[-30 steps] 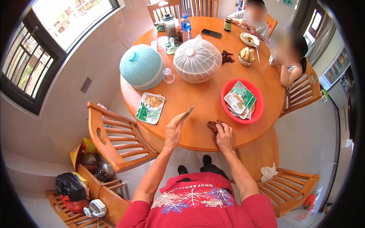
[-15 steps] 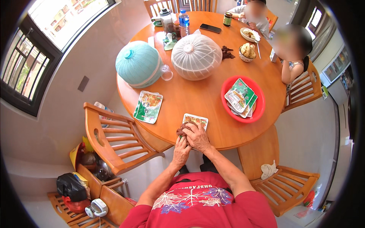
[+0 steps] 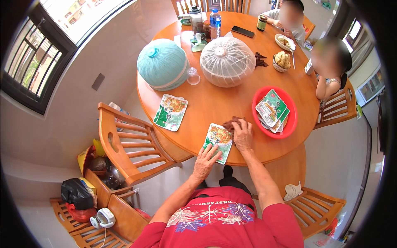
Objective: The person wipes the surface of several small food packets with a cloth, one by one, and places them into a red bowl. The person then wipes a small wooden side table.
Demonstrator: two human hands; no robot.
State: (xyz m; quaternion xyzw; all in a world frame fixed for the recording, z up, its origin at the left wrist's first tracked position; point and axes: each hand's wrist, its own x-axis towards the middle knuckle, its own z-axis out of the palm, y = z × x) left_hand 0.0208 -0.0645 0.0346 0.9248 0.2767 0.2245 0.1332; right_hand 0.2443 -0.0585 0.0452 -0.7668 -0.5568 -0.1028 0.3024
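Near the table's front edge lies a flat green-and-white food packet (image 3: 219, 140) with a picture of a dish on it. My left hand (image 3: 204, 162) rests on its lower left part, fingers spread and stretched out. Just to the packet's right, my right hand (image 3: 243, 135) grips a crumpled brown cloth (image 3: 232, 122) against the tabletop; its fingertips are partly hidden in the folds. A similar packet (image 3: 170, 112) lies farther left, seemingly on top of another. To the right stands a red plastic basin (image 3: 257, 99) with several such packets piled inside.
A blue mesh food cover (image 3: 162, 64) and a white one (image 3: 227, 62) stand beyond my hands, with a small clear cup (image 3: 193, 77) near them. Bottles, a phone (image 3: 242, 31) and a bowl of food (image 3: 281, 61) are farther back. Two people sit at the right. Wooden chairs (image 3: 132, 144) surround the round table.
My right hand has moved right with the brown cloth, off the packet. My left hand has come away from the cloth and now lies spread on the packet. The whole view has shifted slightly.
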